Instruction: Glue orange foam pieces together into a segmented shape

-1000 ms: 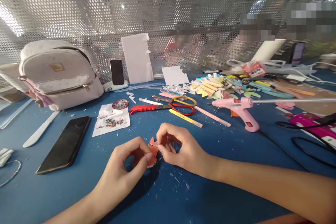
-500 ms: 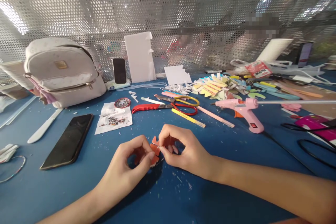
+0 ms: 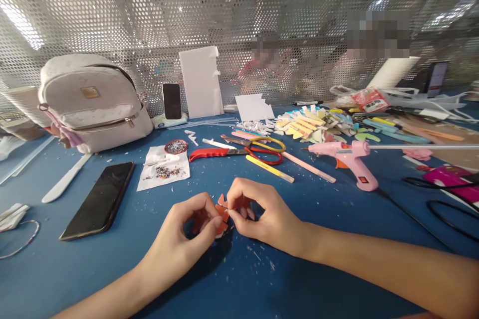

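Between my hands is a small orange-red piece (image 3: 222,213) with notched, petal-like edges; its kind does not show clearly. The thumb and fingers of my left hand (image 3: 196,227) are closed on its left side and hide part of it. My right hand (image 3: 254,209) pinches at its upper right edge, thumb against forefinger; whatever tiny bit lies in that pinch is too small to make out. Beyond them lie red-handled scissors (image 3: 264,152), a yellow pen (image 3: 269,168) and a red-handled cutting tool (image 3: 209,153).
A pink hot glue gun (image 3: 348,154) with a cable lies to the right. Dark phone (image 3: 98,200), white plastic knife (image 3: 66,179) and backpack (image 3: 90,104) are at left. Cut paper pieces (image 3: 307,122) pile up at the back, before a perforated metal screen (image 3: 232,10).
The whole view has shifted slightly, so things appear a little further right. Both hands keep the same grip around the orange-red piece.
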`<state>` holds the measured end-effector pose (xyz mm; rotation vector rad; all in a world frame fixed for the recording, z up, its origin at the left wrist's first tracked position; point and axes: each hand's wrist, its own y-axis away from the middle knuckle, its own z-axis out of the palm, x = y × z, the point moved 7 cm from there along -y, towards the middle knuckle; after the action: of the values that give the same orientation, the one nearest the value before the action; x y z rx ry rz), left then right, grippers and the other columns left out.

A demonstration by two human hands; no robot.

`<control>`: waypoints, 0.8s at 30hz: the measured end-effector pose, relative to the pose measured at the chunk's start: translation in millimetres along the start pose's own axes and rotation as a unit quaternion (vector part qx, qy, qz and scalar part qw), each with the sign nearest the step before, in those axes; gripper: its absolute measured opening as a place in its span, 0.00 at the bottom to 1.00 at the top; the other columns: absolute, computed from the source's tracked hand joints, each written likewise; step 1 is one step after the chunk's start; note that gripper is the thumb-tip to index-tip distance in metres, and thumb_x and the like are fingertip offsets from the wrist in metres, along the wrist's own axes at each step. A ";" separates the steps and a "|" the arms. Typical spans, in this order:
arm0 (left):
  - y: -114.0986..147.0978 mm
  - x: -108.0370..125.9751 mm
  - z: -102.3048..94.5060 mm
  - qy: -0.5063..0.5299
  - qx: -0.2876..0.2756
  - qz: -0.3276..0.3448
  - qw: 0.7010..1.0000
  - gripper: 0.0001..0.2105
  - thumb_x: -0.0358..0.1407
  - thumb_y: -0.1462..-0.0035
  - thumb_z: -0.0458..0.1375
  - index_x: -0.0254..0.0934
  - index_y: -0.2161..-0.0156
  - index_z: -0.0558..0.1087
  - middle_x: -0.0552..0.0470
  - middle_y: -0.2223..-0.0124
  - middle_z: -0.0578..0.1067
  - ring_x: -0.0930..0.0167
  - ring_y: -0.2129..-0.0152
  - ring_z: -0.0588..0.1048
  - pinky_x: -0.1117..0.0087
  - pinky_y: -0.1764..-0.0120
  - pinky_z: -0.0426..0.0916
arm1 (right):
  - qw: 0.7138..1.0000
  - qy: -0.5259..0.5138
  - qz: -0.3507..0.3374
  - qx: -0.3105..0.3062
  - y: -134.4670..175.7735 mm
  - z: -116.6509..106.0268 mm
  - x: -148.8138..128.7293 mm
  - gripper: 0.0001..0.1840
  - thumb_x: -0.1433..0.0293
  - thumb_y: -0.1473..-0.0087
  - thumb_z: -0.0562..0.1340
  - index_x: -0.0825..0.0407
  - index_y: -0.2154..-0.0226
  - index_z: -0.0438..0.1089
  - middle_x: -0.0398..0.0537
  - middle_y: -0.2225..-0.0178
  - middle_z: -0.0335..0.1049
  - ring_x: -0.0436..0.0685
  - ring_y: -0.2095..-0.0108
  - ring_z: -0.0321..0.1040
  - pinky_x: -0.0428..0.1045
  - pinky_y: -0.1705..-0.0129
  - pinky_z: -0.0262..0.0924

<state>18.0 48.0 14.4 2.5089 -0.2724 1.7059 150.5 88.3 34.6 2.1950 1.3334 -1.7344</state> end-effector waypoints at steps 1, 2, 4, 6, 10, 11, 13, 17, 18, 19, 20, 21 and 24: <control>0.2 -0.2 -0.2 0.000 0.000 -0.001 1.000 0.14 0.45 0.38 0.54 0.39 0.71 0.68 0.55 0.72 0.72 0.71 0.73 0.69 0.70 0.68 0.62 | 1.000 0.000 -0.001 -0.001 -0.2 0.1 -0.1 0.10 0.82 0.48 0.60 0.51 0.69 0.64 0.37 0.70 0.63 0.44 0.75 0.58 0.42 0.75 0.54; 0.4 -0.3 -0.3 0.000 -0.001 -0.002 1.000 0.14 0.45 0.38 0.54 0.39 0.71 0.68 0.55 0.72 0.72 0.71 0.73 0.69 0.70 0.68 0.61 | 1.000 0.001 -0.001 -0.003 -0.3 0.3 -0.1 0.09 0.81 0.48 0.60 0.51 0.69 0.64 0.37 0.70 0.63 0.44 0.75 0.58 0.42 0.75 0.54; 0.6 -0.2 -0.6 0.001 -0.002 -0.004 1.000 0.13 0.44 0.39 0.54 0.39 0.72 0.68 0.55 0.73 0.71 0.71 0.73 0.69 0.70 0.68 0.61 | 1.000 0.002 -0.001 -0.003 -0.5 0.4 -0.3 0.10 0.82 0.48 0.60 0.51 0.69 0.64 0.37 0.70 0.63 0.44 0.75 0.58 0.42 0.75 0.54; 0.6 0.1 -0.5 0.002 -0.004 -0.006 1.000 0.14 0.45 0.39 0.55 0.39 0.72 0.68 0.55 0.73 0.71 0.71 0.73 0.69 0.70 0.68 0.61 | 1.000 0.002 0.000 -0.001 -0.5 0.3 -0.7 0.10 0.82 0.48 0.60 0.51 0.69 0.64 0.37 0.71 0.62 0.44 0.76 0.58 0.42 0.75 0.54; 0.4 -0.1 0.2 0.008 -0.006 -0.007 1.000 0.15 0.46 0.39 0.55 0.39 0.72 0.68 0.55 0.73 0.71 0.70 0.73 0.70 0.70 0.69 0.61 | 1.000 0.001 -0.002 -0.001 -0.1 -0.1 -2.1 0.09 0.81 0.48 0.60 0.51 0.69 0.64 0.37 0.71 0.62 0.44 0.76 0.57 0.42 0.75 0.54; 0.4 -0.5 0.2 0.010 -0.006 -0.007 1.000 0.15 0.47 0.39 0.55 0.39 0.72 0.68 0.55 0.73 0.71 0.70 0.73 0.70 0.70 0.69 0.61 | 1.000 0.001 -0.003 -0.001 -0.1 -0.1 -2.2 0.09 0.82 0.48 0.60 0.51 0.69 0.64 0.37 0.71 0.62 0.44 0.76 0.57 0.42 0.75 0.54; 0.2 -1.3 0.4 0.013 -0.005 -0.006 1.000 0.15 0.47 0.39 0.56 0.39 0.72 0.68 0.55 0.73 0.70 0.70 0.73 0.70 0.70 0.69 0.61 | 1.000 0.003 -0.001 -0.001 -0.2 -0.2 -1.8 0.10 0.82 0.48 0.60 0.51 0.69 0.64 0.37 0.70 0.63 0.44 0.75 0.58 0.42 0.75 0.54; -0.2 -2.5 -0.1 0.016 -0.001 -0.007 1.000 0.15 0.46 0.38 0.56 0.39 0.72 0.68 0.55 0.73 0.71 0.71 0.73 0.69 0.70 0.68 0.61 | 1.000 0.003 0.001 0.000 -0.7 0.0 -1.1 0.10 0.82 0.48 0.60 0.51 0.69 0.64 0.37 0.71 0.63 0.44 0.75 0.58 0.42 0.75 0.55; -0.2 -2.3 -0.3 0.016 -0.001 -0.007 1.000 0.15 0.46 0.38 0.55 0.39 0.72 0.68 0.55 0.73 0.71 0.71 0.73 0.69 0.70 0.68 0.62 | 1.000 0.002 0.001 0.000 -0.9 0.1 -1.2 0.10 0.81 0.48 0.60 0.51 0.69 0.64 0.37 0.71 0.62 0.44 0.75 0.58 0.42 0.75 0.55; -0.1 -2.0 -0.5 0.016 -0.001 -0.007 1.000 0.15 0.46 0.38 0.55 0.39 0.72 0.68 0.55 0.73 0.71 0.71 0.73 0.69 0.70 0.68 0.61 | 1.000 0.001 0.000 0.000 -1.0 0.1 -1.4 0.10 0.82 0.48 0.60 0.51 0.69 0.64 0.37 0.71 0.62 0.44 0.75 0.58 0.42 0.75 0.55; 0.0 -1.5 -0.5 0.017 -0.001 -0.006 1.000 0.15 0.46 0.38 0.55 0.39 0.72 0.68 0.55 0.73 0.71 0.71 0.73 0.69 0.70 0.68 0.61 | 1.000 0.000 -0.001 0.001 -1.1 0.1 -1.6 0.10 0.82 0.49 0.60 0.51 0.69 0.64 0.37 0.71 0.62 0.44 0.75 0.58 0.42 0.75 0.55; 0.1 -1.0 -0.5 0.017 -0.002 -0.006 1.000 0.15 0.46 0.39 0.56 0.39 0.72 0.68 0.55 0.73 0.71 0.71 0.73 0.69 0.70 0.68 0.61 | 1.000 0.000 -0.002 0.000 -1.2 0.0 -1.8 0.10 0.82 0.49 0.60 0.51 0.69 0.64 0.37 0.71 0.62 0.44 0.75 0.58 0.42 0.75 0.54; 0.4 0.0 -0.3 0.018 -0.005 -0.006 1.000 0.15 0.46 0.39 0.55 0.39 0.72 0.68 0.55 0.72 0.71 0.71 0.73 0.69 0.70 0.69 0.61 | 1.000 0.002 -0.002 0.000 -1.4 -0.2 -2.7 0.10 0.82 0.49 0.59 0.51 0.69 0.64 0.37 0.71 0.62 0.45 0.76 0.58 0.42 0.75 0.54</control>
<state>17.6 47.7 14.5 2.4646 -0.2599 1.7400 149.8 87.7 37.5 2.1975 1.3406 -1.7318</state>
